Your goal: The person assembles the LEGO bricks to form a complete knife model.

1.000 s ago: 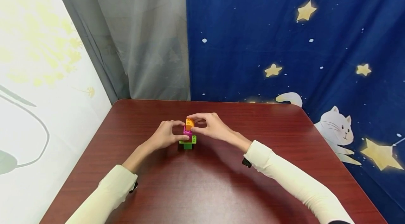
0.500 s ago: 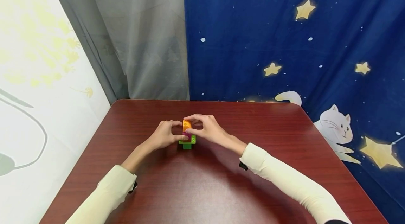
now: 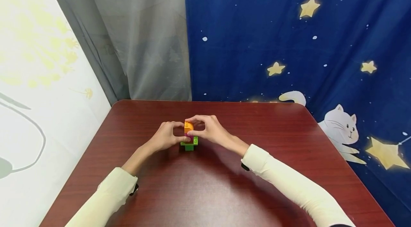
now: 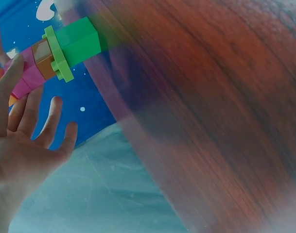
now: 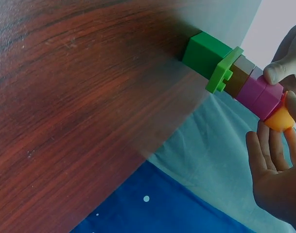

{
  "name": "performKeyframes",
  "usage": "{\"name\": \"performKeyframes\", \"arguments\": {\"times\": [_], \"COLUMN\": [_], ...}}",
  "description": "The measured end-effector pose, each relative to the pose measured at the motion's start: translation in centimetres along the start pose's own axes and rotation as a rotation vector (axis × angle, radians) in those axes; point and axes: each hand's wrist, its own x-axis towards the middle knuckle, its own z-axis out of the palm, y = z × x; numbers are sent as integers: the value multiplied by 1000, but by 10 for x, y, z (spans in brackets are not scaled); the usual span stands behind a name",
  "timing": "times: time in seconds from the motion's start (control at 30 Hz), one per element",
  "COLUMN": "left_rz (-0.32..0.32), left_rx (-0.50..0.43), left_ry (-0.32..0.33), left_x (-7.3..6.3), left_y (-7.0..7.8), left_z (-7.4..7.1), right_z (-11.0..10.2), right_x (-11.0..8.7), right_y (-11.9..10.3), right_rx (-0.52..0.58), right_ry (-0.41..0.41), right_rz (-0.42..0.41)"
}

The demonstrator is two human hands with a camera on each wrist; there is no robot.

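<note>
A small tower of toy building bricks stands upright on the table. Its base is a dark green brick, topped by a light green plate. A brown brick with a pale face comes above that, then pink bricks. At the top sits an orange brick with a curved side. My left hand pinches the pink bricks from the left, thumb in front. From the right, my right hand holds the orange brick between thumb and fingers, right against the pink.
The tower stands on a dark red wooden table, towards its far edge. Behind the table hang a grey curtain and a blue starry curtain. A white patterned cloth hangs at the left.
My right hand has brought the orange brick left and down onto the pink bricks, whose studs showed before. The left hand has kept its hold on the tower.
</note>
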Motion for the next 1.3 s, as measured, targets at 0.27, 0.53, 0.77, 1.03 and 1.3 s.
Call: {"name": "performKeyframes", "arguments": {"times": [0.27, 0.53, 0.77, 1.03, 1.3], "left_rz": [18, 21, 16, 18, -9], "left_rx": [5, 5, 19, 19, -13], "left_ry": [-3, -1, 7, -29, -98], "left_x": [1, 0, -3, -8, -7], "left_y": [-2, 2, 0, 6, 18], "left_z": [0, -3, 2, 6, 13], "right_z": [4, 8, 16, 24, 15], "right_x": [-2, -5, -13, -31, -38], "right_y": [3, 9, 17, 25, 24], "right_rx": [-64, 23, 115, 3, -4], "right_ry": [9, 52, 67, 42, 62], "right_rz": [-20, -7, -41, -119, -100]}}
